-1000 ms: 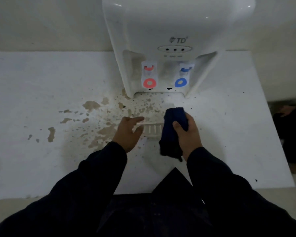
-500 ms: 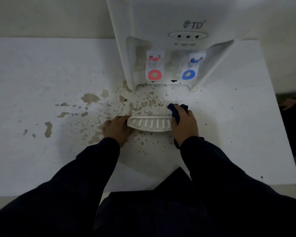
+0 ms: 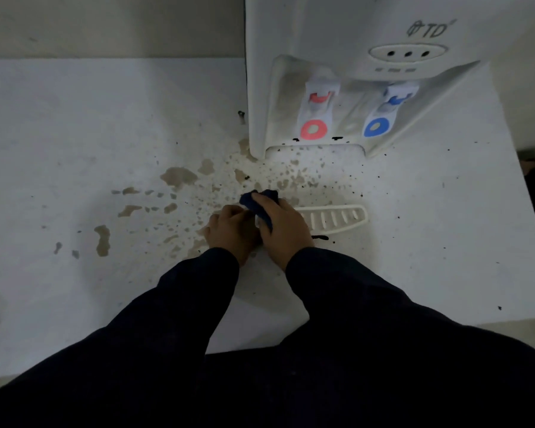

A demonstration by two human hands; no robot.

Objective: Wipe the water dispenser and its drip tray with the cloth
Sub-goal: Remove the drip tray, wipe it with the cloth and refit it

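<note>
Dispenser [image 3: 322,41] reads "TD"; right hand [image 3: 286,227] presses cloth [image 3: 258,202].

- A white, flat tabletop [image 3: 74,125] filled most of the view.
- Brown, irregular stain patches [image 3: 178,176] lay across the tabletop's middle.
- Small black specks [image 3: 399,217] were scattered over the tabletop's right part.
- A plain, beige wall [image 3: 105,23] rose behind the tabletop's far edge.
- A small dark object [image 3: 241,113], too small to identify, sat toward the tabletop's far edge.
</note>
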